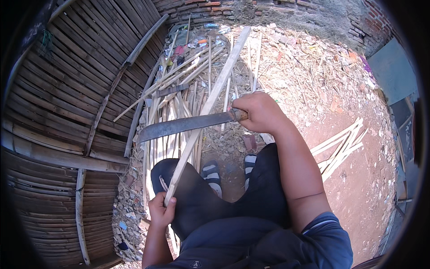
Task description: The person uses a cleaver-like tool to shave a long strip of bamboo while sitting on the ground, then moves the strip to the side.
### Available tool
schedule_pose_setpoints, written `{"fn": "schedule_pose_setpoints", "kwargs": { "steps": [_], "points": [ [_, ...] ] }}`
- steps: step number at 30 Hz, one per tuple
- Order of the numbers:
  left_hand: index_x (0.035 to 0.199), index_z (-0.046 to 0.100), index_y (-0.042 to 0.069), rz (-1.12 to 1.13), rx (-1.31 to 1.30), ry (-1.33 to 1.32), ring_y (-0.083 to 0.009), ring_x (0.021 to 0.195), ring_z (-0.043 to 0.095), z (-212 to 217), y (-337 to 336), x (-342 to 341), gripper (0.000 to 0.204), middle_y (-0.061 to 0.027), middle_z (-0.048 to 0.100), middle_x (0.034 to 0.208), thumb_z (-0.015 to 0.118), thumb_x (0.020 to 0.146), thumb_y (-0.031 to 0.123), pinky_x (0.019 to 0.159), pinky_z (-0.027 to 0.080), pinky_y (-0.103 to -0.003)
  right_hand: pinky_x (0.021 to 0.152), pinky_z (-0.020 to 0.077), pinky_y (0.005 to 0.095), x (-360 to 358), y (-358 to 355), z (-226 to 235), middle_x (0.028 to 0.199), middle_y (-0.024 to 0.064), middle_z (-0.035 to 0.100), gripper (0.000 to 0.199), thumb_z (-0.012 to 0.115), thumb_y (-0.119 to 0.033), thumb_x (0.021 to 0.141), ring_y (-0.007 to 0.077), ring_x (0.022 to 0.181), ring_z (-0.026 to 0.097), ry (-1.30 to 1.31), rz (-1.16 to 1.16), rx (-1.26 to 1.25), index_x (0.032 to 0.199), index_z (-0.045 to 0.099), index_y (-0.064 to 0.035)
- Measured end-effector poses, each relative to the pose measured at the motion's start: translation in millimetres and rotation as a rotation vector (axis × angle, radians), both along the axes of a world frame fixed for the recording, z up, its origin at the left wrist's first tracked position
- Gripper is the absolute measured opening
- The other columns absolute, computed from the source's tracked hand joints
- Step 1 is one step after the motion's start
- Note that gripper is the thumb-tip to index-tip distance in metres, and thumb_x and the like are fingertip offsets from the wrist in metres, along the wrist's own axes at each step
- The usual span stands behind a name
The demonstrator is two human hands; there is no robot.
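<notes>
Wood strip (216, 95) slants away from left hand (162, 210), which grips its near end. Machete (179, 127) in right hand (260, 112), fist closed on handle, blade pointing left across strip. Split sticks (172, 145) beyond left hand; smaller pile (344, 150) right of right hand.

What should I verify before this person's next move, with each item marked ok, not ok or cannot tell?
1. Left hand grips the near end of the wooden strip: ok.
2. Right hand is closed around the handle of the machete: ok.
3. Blade crosses the strip apart from the left fingers: ok, it lies farther up the strip.
4. Blade touches the strip: cannot tell; they overlap in this view.
5. Strip is off the left leg: cannot tell; it passes over it in view.
6. Feet wear closed shoes: not ok, strapped sandals.
</notes>
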State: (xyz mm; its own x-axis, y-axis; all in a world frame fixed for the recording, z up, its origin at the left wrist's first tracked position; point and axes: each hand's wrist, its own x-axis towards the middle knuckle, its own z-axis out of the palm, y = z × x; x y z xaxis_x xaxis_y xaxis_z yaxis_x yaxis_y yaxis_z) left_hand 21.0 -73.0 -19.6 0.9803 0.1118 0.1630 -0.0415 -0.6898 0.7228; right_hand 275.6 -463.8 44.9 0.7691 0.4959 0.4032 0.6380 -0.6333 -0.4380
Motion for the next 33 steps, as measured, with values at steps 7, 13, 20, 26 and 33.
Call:
{"fn": "schedule_pose_setpoints", "kwargs": {
  "steps": [7, 13, 20, 26, 33],
  "points": [
    [0.09, 0.068, 0.001, 0.016, 0.0, -0.011, -0.0155, 0.055, 0.062, -8, -12, 11, 0.027, -0.0074, 0.063, 0.062, 0.081, 0.095, 0.024, 0.055, 0.049, -0.033, 0.07, 0.0527, 0.0399, 9, -39, -7, 0.078, 0.0136, 0.069, 0.021, 0.084, -0.012, 0.083, 0.0298, 0.072, 0.068, 0.086, -0.3, 0.274, 0.099, 0.073, -0.0044],
    [0.094, 0.069, 0.001, 0.028, 0.045, 0.022, -0.0181, 0.055, 0.065, -1, -8, 6, 0.029, -0.0097, 0.064, 0.063, 0.083, 0.093, 0.026, 0.055, 0.051, -0.033, 0.08, 0.0578, 0.053, -11, 14, 6, 0.091, 0.0136, 0.073, 0.035, 0.082, -0.016, 0.074, 0.0396, 0.092, 0.073, 0.017, 0.124, -0.203, 0.107, 0.074, -0.0117],
    [0.095, 0.07, 0.002, 0.041, 0.117, 0.04, -0.0296, 0.056, 0.07, 4, -16, 11, 0.031, -0.0132, 0.065, 0.063, 0.083, 0.092, 0.03, 0.056, 0.054, -0.038, 0.083, 0.0565, 0.0508, 18, -36, 4, 0.094, 0.0214, 0.075, 0.033, 0.082, -0.025, 0.085, 0.0426, 0.095, 0.073, 0.336, -0.49, 0.178, 0.113, 0.075, -0.007],
    [0.095, 0.07, 0.002, 0.034, 0.163, 0.103, -0.0332, 0.058, 0.071, 16, -21, 17, 0.032, -0.0154, 0.066, 0.064, 0.082, 0.093, 0.031, 0.056, 0.054, -0.04, 0.086, 0.0574, 0.051, 2, -4, -11, 0.096, 0.0216, 0.075, 0.031, 0.083, -0.025, 0.085, 0.0433, 0.097, 0.073, 0.218, -0.037, -0.178, 0.107, 0.074, -0.0062],
    [0.092, 0.067, 0.001, 0.05, 0.131, 0.056, -0.022, 0.055, 0.065, 10, -21, 14, 0.031, -0.0116, 0.062, 0.062, 0.079, 0.097, 0.029, 0.055, 0.05, -0.037, 0.079, 0.0557, 0.0466, 34, -43, -34, 0.092, 0.0207, 0.075, 0.034, 0.087, -0.028, 0.085, 0.0393, 0.087, 0.073, 0.382, -0.342, 0.14, 0.108, 0.076, -0.0054]
  ]
}}
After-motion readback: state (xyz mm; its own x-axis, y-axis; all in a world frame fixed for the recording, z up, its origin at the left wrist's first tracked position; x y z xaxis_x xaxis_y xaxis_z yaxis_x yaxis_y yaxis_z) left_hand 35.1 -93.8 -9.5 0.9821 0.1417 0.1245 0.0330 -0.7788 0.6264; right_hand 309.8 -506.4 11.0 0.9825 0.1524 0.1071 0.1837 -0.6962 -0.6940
